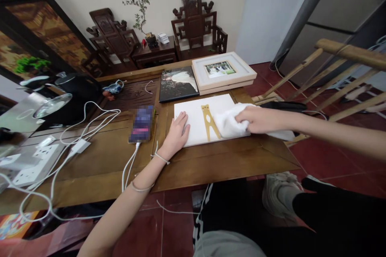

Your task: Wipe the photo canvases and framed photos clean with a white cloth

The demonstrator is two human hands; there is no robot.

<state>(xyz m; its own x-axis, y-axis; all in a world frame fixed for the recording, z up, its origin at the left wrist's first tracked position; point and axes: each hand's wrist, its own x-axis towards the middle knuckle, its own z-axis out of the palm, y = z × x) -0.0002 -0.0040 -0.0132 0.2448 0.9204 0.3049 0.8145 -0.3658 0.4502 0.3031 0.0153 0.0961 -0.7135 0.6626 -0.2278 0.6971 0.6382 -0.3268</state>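
Observation:
A flat white panel with a yellow long-legged cat shape on its face lies near the front edge of the wooden table. My left hand rests on the panel's left edge, fingers stretched out and holding nothing. Bunched in my right hand is a white cloth, pressed against the right part of the panel. Part of the cloth trails past the panel's right side. Whatever lies under the cloth is hidden.
Behind the panel are a dark photo panel and stacked white frames. To the left lie a charging phone, loose white cables, a power strip and a black kettle. A bamboo chair stands at right.

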